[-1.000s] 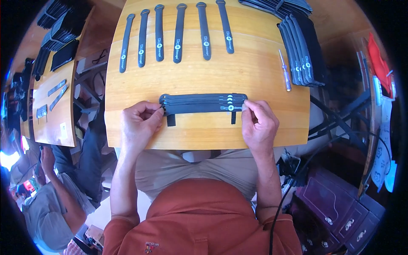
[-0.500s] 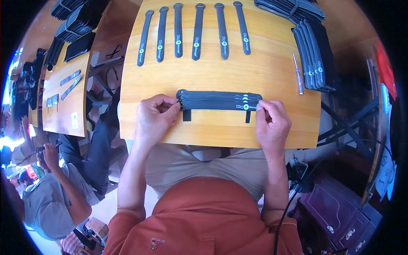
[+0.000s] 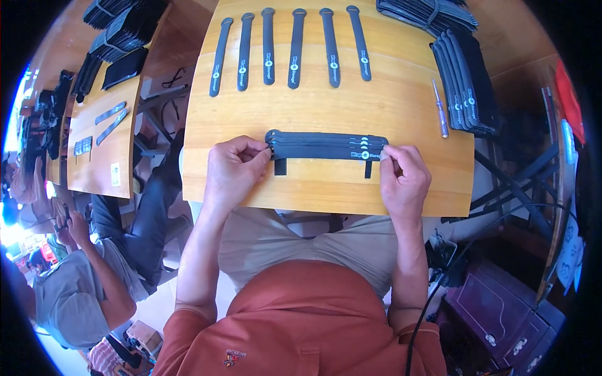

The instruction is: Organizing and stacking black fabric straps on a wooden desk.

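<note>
A fanned stack of dark grey storage straps [image 3: 316, 145] lies crosswise near the front edge of the table, their edges overlapping in steps. My left hand [image 3: 235, 168] pinches the stack at its rounded left end, thumb against forefinger. At the other end, my right hand [image 3: 404, 178] grips the straps' tips between thumb and curled fingers. Two narrow black strips, a left one [image 3: 281, 168] and a right one [image 3: 368, 170], stick out from under the stack toward me. Farther away, several single straps [image 3: 295, 50] are spread in a row, rounded ends pointing away.
A purple-handled screwdriver [image 3: 441, 113] lies to the right, beside a fanned pile of straps [image 3: 461, 84]. Behind that sits a banded bundle [image 3: 429, 15]. A wooden side table [image 3: 100, 160] on the left carries more straps; a co-worker [image 3: 81, 294] sits near it. A cable [image 3: 429, 294] hangs at my right.
The whole view has shifted slightly. Both hands keep their hold on the strap stack, with no clear movement of it along the table.
</note>
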Available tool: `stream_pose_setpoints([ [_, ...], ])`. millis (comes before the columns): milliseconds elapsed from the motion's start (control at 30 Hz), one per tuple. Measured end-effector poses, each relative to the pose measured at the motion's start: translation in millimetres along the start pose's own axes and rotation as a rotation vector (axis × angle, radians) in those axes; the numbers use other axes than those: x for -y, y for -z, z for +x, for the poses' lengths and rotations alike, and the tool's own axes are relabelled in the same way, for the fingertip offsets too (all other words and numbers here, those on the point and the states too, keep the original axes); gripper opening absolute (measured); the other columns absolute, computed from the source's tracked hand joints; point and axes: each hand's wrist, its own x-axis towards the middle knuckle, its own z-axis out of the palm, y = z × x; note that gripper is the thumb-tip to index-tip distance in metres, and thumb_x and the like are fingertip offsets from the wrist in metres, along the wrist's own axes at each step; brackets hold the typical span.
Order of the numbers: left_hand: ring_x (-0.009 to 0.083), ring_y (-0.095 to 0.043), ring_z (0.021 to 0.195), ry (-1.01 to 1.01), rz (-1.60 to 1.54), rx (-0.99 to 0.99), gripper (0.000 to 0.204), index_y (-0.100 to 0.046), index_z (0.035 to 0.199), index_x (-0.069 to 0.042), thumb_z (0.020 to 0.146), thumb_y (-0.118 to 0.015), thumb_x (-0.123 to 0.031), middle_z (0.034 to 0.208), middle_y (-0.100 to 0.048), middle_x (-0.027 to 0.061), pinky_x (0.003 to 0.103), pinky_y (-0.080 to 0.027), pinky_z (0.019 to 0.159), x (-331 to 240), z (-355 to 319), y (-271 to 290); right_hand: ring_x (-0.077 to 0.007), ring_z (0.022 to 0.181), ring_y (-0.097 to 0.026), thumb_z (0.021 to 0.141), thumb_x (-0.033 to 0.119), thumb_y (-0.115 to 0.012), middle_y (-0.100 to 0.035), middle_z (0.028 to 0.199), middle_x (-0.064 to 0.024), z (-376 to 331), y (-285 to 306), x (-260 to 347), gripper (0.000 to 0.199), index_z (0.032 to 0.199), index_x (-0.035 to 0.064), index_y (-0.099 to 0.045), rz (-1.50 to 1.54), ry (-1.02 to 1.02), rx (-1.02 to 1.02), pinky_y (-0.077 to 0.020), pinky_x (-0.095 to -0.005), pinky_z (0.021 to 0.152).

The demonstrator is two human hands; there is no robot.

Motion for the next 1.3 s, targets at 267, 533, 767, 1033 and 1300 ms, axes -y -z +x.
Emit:
stream_pose_setpoints([
  [267,0.0067,-0.063,0.061,-0.011,-0.003,-0.011,0.007,-0.074,0.097,0.006,0.094,-0.074,0.000,0.073,-0.071,0.0037,0.023,-0.052,0.057,-1,0,-2,-0.0272,0.073,-0.069,0.089,-0.005,-0.071,-0.069,0.088,-0.0151,1,0,-1,0.008,0.097,-0.0033,-0.072,0.028,0.005,-0.011,-0.0550,-0.0363,0.066],
  [533,0.0078,-0.063,0.062,-0.027,0.020,0.000,0.005,-0.071,0.092,0.005,0.091,-0.074,0.001,0.073,-0.069,0.0040,0.025,-0.052,0.059,5,3,-1,-0.0317,0.077,-0.071,0.088,-0.004,-0.071,-0.069,0.088,-0.0160,0,-3,-3,0.009,0.096,-0.0017,-0.073,-0.022,0.044,-0.031,-0.0566,-0.0398,0.069],
  [767,0.0134,-0.067,0.066,-0.162,0.174,-0.079,0.010,-0.073,0.096,0.004,0.088,-0.075,0.001,0.076,-0.071,0.0089,0.029,-0.055,0.064,9,0,-5,-0.0359,0.080,-0.071,0.088,-0.002,-0.069,-0.069,0.091,-0.0164,3,-3,3,0.009,0.096,-0.0017,-0.073,-0.104,0.073,-0.004,-0.0582,-0.0439,0.072],
  [1033,0.0280,-0.072,0.067,-0.503,0.450,-0.173,0.010,-0.076,0.098,0.001,0.089,-0.077,-0.003,0.089,-0.071,0.0133,0.039,-0.058,0.065,4,-12,-8,-0.0329,0.084,-0.070,0.091,0.008,-0.070,-0.068,0.098,-0.0137,5,11,15,0.012,0.100,0.0016,-0.074,-0.343,0.098,0.109,-0.0577,-0.0443,0.069],
  [1300,0.0353,-0.059,0.132,-0.914,0.882,-0.104,0.038,-0.071,0.126,-0.003,0.089,-0.076,-0.012,0.136,-0.065,0.0147,0.046,-0.053,0.105,-4,-26,-26,-0.0381,0.131,-0.057,0.097,0.013,-0.065,-0.063,0.135,-0.0177,-11,-20,56,0.032,0.124,-0.0026,-0.070,-0.395,0.425,0.238,-0.0477,-0.0485,0.110],
])
